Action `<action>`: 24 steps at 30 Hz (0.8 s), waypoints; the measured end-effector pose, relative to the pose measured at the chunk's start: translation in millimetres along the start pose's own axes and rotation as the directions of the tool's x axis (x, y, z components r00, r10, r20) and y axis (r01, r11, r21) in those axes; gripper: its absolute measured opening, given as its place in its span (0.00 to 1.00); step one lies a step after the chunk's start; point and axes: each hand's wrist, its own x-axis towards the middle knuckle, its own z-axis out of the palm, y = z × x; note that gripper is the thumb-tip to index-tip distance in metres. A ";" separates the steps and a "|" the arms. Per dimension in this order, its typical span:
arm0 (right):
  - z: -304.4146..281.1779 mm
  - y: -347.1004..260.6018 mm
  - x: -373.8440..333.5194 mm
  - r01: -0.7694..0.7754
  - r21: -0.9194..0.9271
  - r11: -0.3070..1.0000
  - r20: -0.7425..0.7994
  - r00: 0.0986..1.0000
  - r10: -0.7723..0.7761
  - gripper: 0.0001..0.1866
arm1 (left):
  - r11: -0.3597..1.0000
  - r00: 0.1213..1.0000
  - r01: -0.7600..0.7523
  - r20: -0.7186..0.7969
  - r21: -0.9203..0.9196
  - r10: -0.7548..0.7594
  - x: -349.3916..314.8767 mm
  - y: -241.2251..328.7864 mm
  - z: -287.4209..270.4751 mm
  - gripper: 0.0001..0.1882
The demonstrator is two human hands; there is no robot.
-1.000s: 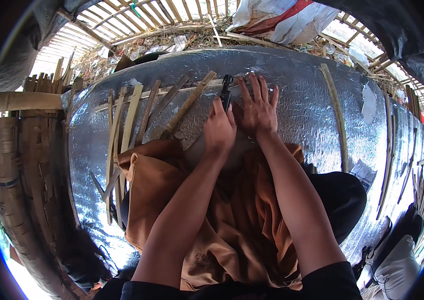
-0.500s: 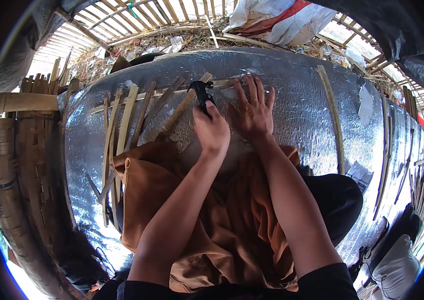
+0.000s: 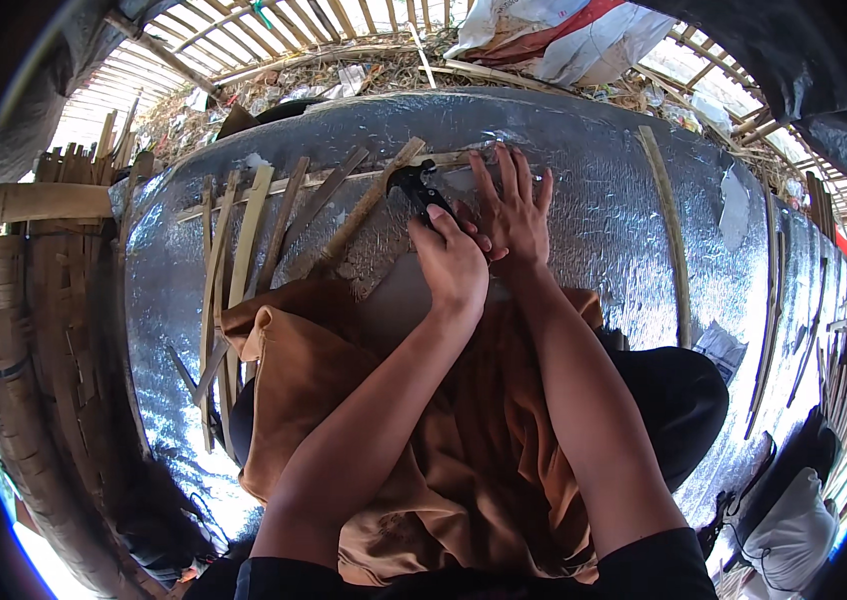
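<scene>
My left hand (image 3: pixel 454 262) is closed around the handle of a small black hammer (image 3: pixel 411 182), its thumb along the handle and its head pointing away from me. Beside it, my right hand (image 3: pixel 518 218) lies flat with the fingers stretched out. Those fingertips rest by the right end of a long thin bamboo strip (image 3: pixel 316 180) that runs crosswise on the silver foil mat (image 3: pixel 594 200). The two hands touch or nearly touch near the right thumb. Several shorter bamboo strips (image 3: pixel 256 230) lie across the long one, left of the hammer; a thicker one (image 3: pixel 369 205) slants close to the hammer head.
Brown cloth (image 3: pixel 424 480) covers my lap. Another bamboo strip (image 3: pixel 666 230) lies on the mat at right. Upright bundled bamboo (image 3: pixel 34 330) stands at left. Beyond the mat are litter (image 3: pixel 344 85), white and red sacking (image 3: pixel 564 40) and a slatted bamboo wall (image 3: pixel 294 30).
My left hand has moved right with the hammer, up against my right hand, and the hammer head has shifted right. My right hand stays almost in place.
</scene>
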 end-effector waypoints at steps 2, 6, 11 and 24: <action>-1.4 -0.5 -0.4 0.006 0.019 1.000 0.001 1.000 -0.006 0.40 | 1.000 1.000 -0.004 0.006 -0.026 0.004 2.4 -1.2 1.3 0.17; 4.0 5.3 -0.5 0.014 0.004 1.000 0.008 1.000 -0.014 0.41 | 0.999 0.991 0.045 0.130 0.002 -0.045 7.1 -3.1 4.1 0.17; 4.0 5.1 -0.4 0.028 -0.039 0.999 0.029 0.999 -0.027 0.41 | 0.999 0.997 0.020 0.080 -0.030 -0.018 5.0 -0.7 7.1 0.17; 3.7 6.4 0.2 0.016 -0.092 0.996 0.053 0.999 -0.011 0.40 | 0.999 0.996 0.020 0.085 -0.036 -0.017 1.5 0.8 8.8 0.16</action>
